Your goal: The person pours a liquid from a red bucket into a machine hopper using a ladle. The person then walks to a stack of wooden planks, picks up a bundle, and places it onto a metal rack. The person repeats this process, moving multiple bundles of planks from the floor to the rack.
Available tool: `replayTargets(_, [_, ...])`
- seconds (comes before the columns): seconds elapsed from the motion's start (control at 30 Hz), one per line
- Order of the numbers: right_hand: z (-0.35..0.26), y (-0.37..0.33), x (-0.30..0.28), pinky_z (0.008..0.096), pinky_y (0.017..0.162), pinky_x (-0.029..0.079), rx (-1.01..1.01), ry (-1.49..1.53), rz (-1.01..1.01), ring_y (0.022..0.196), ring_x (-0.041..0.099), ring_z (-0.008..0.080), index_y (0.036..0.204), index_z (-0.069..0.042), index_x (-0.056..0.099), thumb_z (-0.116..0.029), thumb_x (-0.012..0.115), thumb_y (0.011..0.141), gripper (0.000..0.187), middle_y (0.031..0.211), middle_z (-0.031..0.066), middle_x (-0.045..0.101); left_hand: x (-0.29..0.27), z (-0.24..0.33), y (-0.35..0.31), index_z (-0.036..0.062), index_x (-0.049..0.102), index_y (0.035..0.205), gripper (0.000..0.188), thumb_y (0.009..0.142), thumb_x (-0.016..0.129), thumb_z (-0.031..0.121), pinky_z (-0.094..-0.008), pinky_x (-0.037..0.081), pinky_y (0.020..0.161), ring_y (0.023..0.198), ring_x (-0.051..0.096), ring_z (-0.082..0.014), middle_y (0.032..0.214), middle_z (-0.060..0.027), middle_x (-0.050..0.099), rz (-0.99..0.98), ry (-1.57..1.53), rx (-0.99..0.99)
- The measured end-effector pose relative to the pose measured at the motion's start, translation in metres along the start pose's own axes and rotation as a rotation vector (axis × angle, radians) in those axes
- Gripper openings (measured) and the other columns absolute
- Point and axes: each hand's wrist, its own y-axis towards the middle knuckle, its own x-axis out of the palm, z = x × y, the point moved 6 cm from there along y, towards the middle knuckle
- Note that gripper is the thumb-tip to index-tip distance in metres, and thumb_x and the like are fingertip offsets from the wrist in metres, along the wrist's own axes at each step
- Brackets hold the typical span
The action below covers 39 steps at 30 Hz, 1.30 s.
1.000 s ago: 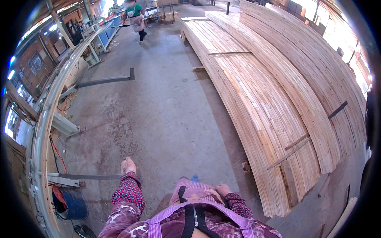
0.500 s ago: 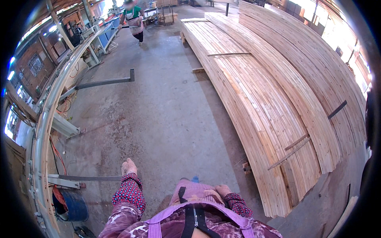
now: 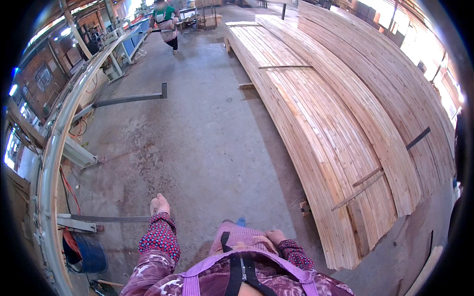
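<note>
My left hand [image 3: 159,204] reaches forward at the end of a dark metal bar [image 3: 113,218] that juts out from the long bench on the left. Its fingers look curled together; what lies inside them, if anything, is hidden, and so is the bar's tip. My right hand [image 3: 275,237] is held low in front of my body, beside the pinkish checked apron [image 3: 242,238]. Most of its fingers are hidden, so I cannot see a hold. A blue shoe tip [image 3: 241,221] shows past the apron.
Long stacks of pale timber boards [image 3: 316,118] fill the right side, with thin strips lying across them. A long rail bench [image 3: 49,177] curves along the left. Another metal bar [image 3: 131,100] sticks out farther ahead. A dark blue bucket [image 3: 94,254] stands lower left. A person [image 3: 166,24] stands far ahead.
The blue shoe tip shows more beyond the apron. The view has shifted slightly. Both hands keep nearly the same place.
</note>
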Motion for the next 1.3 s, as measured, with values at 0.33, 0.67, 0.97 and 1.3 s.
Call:
replayTargets(0.33, [0.006,0.005,0.002,0.0425,0.104,0.043,-0.024,-0.094,0.025,0.122,0.056,0.0378,0.119,-0.002,0.066,-0.045,0.052,0.085,0.057,0.126,0.0252,0.06,0.012,-0.008,0.014,-0.007,0.065,0.111,0.063,0.098,0.036,0.047,-0.0475,0.046,0.098,0.114,0.06,-0.0393,0.115,-0.0281,0.064,-0.023,-0.022,0.007])
replayTargets(0.67, [0.023,0.03,0.008,0.0492,0.095,0.046,-0.295,-0.312,0.083,0.11,0.058,0.0443,0.104,-0.007,0.068,-0.037,0.048,0.09,0.039,0.112,0.0267,0.064,-0.01,0.017,-0.017,-0.0074,0.063,0.115,0.064,0.096,0.034,0.047,-0.0493,0.042,0.102,0.12,0.056,-0.0396,0.122,-0.0277,0.061,-0.105,-0.086,0.002])
replayTargets(0.97, [-0.009,0.006,0.0,0.0436,0.089,0.048,-0.183,-0.208,0.05,0.103,0.065,0.0393,0.105,0.001,0.07,-0.04,0.057,0.082,0.049,0.106,0.0243,0.069,0.0,-0.014,0.001,-0.0022,0.063,0.119,0.062,0.097,0.032,0.046,-0.0481,0.039,0.106,0.126,0.051,-0.0388,0.128,-0.0272,0.057,-0.107,-0.146,-0.034])
replayTargets(1.3, [0.0,0.085,0.03,0.0485,0.081,0.048,-0.417,-0.591,-0.028,0.091,0.065,0.0437,0.085,0.002,0.069,-0.034,0.055,0.083,0.039,0.084,0.0271,0.068,0.005,-0.005,-0.006,0.0035,0.067,0.116,0.058,0.097,0.034,0.048,-0.047,0.043,0.103,0.119,0.058,-0.0351,0.122,-0.0216,0.063,-0.051,-0.202,-0.002])
